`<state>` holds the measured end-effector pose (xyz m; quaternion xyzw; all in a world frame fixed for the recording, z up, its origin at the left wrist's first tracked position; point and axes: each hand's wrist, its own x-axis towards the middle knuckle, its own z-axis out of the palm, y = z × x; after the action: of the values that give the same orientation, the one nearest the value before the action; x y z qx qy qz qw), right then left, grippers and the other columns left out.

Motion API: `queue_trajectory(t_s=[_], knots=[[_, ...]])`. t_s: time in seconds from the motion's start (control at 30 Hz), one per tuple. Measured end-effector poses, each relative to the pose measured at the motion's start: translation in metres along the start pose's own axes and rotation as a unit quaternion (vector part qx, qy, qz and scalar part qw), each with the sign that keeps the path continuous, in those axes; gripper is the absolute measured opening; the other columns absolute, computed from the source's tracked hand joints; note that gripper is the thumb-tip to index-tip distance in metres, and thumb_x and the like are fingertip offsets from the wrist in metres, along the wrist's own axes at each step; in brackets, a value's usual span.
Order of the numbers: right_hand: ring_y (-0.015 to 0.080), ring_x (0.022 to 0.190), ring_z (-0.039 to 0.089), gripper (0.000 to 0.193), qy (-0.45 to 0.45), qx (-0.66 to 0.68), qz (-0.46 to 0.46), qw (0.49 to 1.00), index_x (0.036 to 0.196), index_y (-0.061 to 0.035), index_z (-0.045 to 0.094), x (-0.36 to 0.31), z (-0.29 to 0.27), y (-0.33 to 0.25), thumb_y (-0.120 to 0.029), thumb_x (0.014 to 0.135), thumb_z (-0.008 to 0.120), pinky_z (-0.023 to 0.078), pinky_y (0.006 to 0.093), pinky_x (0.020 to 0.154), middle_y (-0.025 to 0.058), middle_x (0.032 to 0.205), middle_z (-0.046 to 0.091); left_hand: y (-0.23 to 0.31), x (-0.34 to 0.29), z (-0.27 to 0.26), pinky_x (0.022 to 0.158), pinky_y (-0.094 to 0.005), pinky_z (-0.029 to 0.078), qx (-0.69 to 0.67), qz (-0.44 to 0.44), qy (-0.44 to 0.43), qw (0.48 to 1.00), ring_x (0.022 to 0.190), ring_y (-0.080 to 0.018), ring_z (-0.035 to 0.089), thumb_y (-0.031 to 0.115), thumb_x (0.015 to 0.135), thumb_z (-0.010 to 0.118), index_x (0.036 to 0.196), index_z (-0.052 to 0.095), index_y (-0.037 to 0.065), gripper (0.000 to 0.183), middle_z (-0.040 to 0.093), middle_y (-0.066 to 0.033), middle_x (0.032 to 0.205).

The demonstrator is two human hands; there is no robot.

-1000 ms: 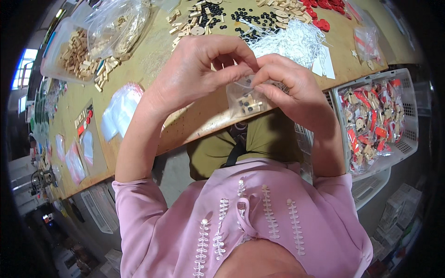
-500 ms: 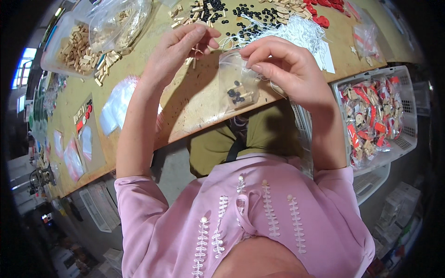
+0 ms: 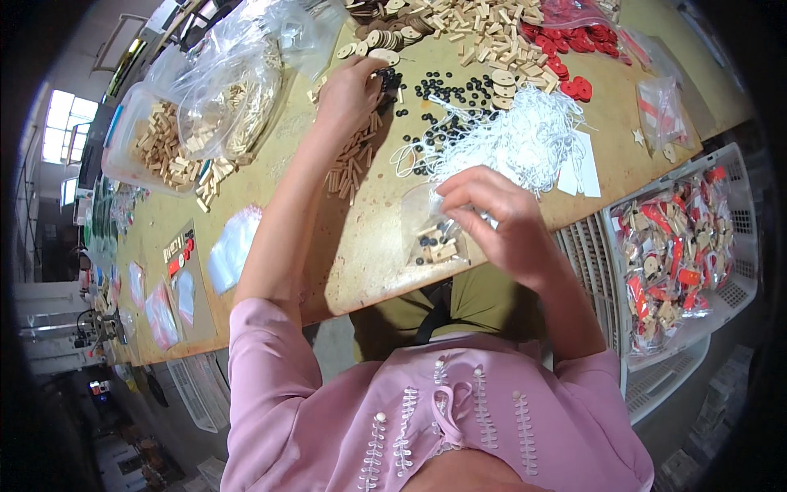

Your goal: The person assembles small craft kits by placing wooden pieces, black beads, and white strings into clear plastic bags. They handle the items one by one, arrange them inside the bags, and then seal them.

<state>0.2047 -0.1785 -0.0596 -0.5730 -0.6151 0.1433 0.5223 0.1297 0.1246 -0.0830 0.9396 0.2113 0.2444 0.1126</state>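
My right hand (image 3: 500, 220) pinches the top of a clear plastic bag (image 3: 416, 215) near the table's front edge. Inside it show small wooden blocks (image 3: 443, 251) and several black beads. My left hand (image 3: 348, 92) is stretched far forward, at the edge of a heap of black beads (image 3: 388, 79) and just short of some round wooden discs (image 3: 366, 51). Its fingertips are mostly hidden behind the hand, so whether they grip anything does not show. Under the left wrist lie loose wooden sticks (image 3: 351, 170). Beyond the bag spreads a tangle of white string (image 3: 525, 139).
Wooden blocks (image 3: 492, 33) and red discs (image 3: 578, 88) lie at the back. A plastic tub (image 3: 123, 156) of wooden pieces stands left, near empty bags (image 3: 235, 250). A sample card (image 3: 197, 287) lies at left. At right, a white crate (image 3: 742, 246) holds filled bags.
My left hand has moved forward, away from the bag, to the beads and discs. The right hand keeps the bag, whose top has sunk lower. The view has shifted, showing more of the table's back.
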Motion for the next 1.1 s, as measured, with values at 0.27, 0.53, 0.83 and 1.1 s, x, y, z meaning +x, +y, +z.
queue_trajectory(t_s=[0.27, 0.53, 0.83, 1.1], knots=[[0.0279, 0.1, 0.068, 0.011, -0.007, 0.061, 0.059, 0.996, 0.096, -0.001, 0.069, -0.004, -0.006, -0.005, 0.006, 0.087, 0.07, 0.054, 0.0363, 0.085, 0.0126, 0.108, 0.068, -0.022, 0.055, 0.028, 0.094, -0.0426, 0.053, 0.165, 0.077, -0.047, 0.982, 0.109, -0.0351, 0.065, 0.01, 0.09, 0.066, 0.111, 0.076, 0.012, 0.023, 0.07, -0.0098, 0.114], [0.0249, 0.102, 0.07, 0.011, 0.023, -0.008, 0.035, 0.999, 0.096, -0.0009, 0.07, 0.001, -0.023, 0.001, 0.004, 0.086, 0.072, 0.055, 0.0338, 0.087, 0.0118, 0.11, 0.07, 0.07, 0.001, -0.044, 0.084, -0.026, 0.054, -0.491, -0.043, -0.107, 0.864, 0.093, -0.0097, 0.066, 0.014, 0.097, 0.074, 0.118, 0.069, 0.004, 0.024, 0.073, -0.0027, 0.097], [0.0244, 0.101, 0.069, 0.014, 0.027, -0.005, 0.012, 1.0, 0.095, -0.0022, 0.069, 0.0, -0.03, -0.003, 0.007, 0.085, 0.072, 0.054, 0.0327, 0.086, 0.0127, 0.113, 0.069, 0.126, -0.048, -0.068, 0.074, -0.0264, 0.053, -0.359, 0.052, -0.149, 0.92, 0.083, -0.0106, 0.068, 0.009, 0.095, 0.072, 0.098, 0.073, 0.004, 0.006, 0.073, -0.0016, 0.089], [0.0287, 0.111, 0.068, 0.012, 0.002, 0.024, 0.074, 0.997, 0.096, -0.0007, 0.07, -0.005, -0.036, -0.017, 0.005, 0.086, 0.073, 0.054, 0.0361, 0.094, 0.0146, 0.119, 0.069, 0.06, 0.061, 0.036, 0.08, -0.0324, 0.055, -0.141, -0.034, -0.11, 0.983, 0.092, -0.0183, 0.069, 0.038, 0.091, 0.078, 0.136, 0.062, 0.005, 0.058, 0.07, -0.0116, 0.107]])
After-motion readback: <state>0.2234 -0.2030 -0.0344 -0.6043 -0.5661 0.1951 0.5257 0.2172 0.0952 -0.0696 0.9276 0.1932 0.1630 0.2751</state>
